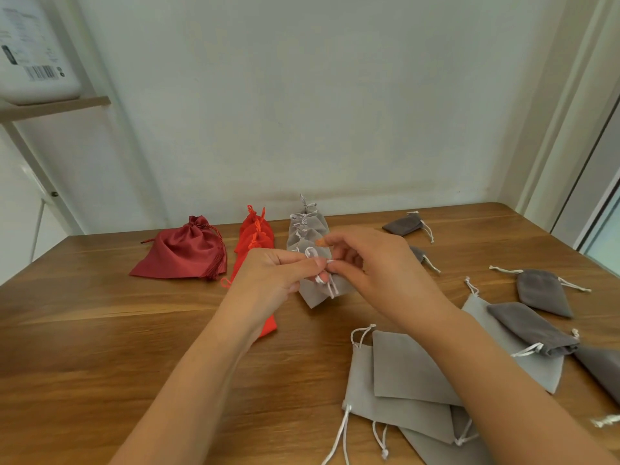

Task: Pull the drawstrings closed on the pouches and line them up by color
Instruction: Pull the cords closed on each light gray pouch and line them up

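Home room: wooden table (100, 330), white wall (302, 95), shelf (53, 107)

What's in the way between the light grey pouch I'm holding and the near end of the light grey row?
Nothing visible. The left hand and right hand pinch the strings of the light grey pouch right at the near end of the light grey row; the orange-red row lies to its left.
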`<state>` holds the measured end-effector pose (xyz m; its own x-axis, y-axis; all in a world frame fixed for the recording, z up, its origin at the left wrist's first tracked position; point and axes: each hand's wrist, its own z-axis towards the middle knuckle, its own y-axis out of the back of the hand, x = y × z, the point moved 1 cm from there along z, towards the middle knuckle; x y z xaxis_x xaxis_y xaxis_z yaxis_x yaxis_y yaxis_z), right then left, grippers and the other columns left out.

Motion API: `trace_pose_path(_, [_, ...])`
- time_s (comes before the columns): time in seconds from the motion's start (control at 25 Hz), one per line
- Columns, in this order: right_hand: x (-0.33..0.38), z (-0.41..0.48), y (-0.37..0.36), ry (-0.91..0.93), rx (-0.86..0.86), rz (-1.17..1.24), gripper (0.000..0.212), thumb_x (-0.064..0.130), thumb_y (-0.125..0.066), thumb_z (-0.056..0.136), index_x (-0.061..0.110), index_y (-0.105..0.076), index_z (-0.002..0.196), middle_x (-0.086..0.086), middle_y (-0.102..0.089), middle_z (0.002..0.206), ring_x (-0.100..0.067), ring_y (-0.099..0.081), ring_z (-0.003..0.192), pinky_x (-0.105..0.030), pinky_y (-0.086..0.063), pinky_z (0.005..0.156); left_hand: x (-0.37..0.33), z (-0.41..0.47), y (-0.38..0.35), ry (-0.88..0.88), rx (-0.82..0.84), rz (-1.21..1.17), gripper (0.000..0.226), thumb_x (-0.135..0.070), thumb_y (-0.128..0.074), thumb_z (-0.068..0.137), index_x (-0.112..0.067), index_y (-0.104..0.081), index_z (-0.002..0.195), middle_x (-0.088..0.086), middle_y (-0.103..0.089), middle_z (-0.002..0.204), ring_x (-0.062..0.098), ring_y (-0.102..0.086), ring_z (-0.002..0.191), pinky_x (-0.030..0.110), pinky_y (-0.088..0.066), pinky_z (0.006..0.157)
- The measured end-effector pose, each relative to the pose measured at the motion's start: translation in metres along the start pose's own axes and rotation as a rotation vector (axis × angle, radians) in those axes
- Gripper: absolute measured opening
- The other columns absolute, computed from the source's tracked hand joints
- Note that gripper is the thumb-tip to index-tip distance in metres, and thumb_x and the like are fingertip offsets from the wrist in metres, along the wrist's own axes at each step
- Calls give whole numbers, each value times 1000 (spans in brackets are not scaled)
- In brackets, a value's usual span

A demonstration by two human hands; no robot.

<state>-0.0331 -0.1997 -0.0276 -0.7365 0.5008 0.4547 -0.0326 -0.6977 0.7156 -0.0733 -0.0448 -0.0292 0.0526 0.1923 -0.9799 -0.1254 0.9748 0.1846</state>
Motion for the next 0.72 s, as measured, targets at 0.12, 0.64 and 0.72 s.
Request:
trace_pose_path(0.12, [2,2,-3,-52,23,-124,18,24,-57,94,14,-64,107,4,-60,96,-9,-52,86,-24,-42,78,4,3,-1,-13,-79,-45,11,-14,-69,83,-7,-77,79,-6,-48,44,4,-28,42,10,-26,40])
trace_pose_path(0.64, [-10,-3,14,-79,127,402,20,32,-62,87,30,-65,106,17,-63,111,-1,-54,107,-21,-39,92,-5,0,6,-76,118,-123,6,-4,-72,71,-6,-72,77,2,-67,64,4,-38,42,14,-31,43])
trace_pose_path(0.72, [-10,-3,13,-116,279,499,19,26,-59,90,23,-65,108,10,-67,107,-6,-59,105,-33,-46,94,-9,-4,6,-150,154,-100,9,-4,-71,69,-4,-70,77,-1,-68,61,2,-42,41,13,-31,42])
